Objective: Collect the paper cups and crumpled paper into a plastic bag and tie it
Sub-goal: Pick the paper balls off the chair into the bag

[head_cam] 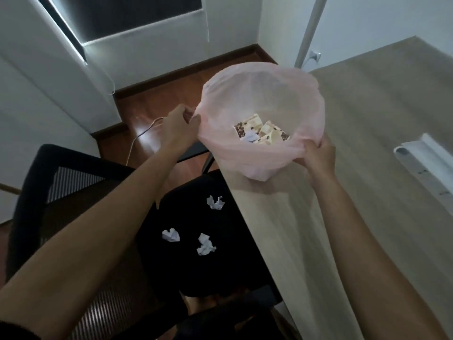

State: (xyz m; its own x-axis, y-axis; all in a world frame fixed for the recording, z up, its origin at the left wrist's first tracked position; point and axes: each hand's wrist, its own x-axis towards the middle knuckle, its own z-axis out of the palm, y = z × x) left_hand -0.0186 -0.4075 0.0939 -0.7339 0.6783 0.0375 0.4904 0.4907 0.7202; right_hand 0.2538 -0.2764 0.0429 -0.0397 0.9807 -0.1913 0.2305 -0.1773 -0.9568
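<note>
A pale pink plastic bag (259,94) is held wide open at the near corner of the wooden table (380,114). Inside lie patterned paper cups (266,130) and a crumpled white paper (251,137). My left hand (180,125) pinches the bag's left rim. My right hand (316,153) grips the rim at the near right. On the black chair seat (196,217) below lie three crumpled paper balls: one at the top (215,202), one at the left (170,235), one at the right (205,245).
A white flat device (426,163) lies on the table at the right. The black office chair's mesh back (71,182) stands to the left. A white cable (144,133) runs over the reddish wood floor. Walls and a window blind close the far side.
</note>
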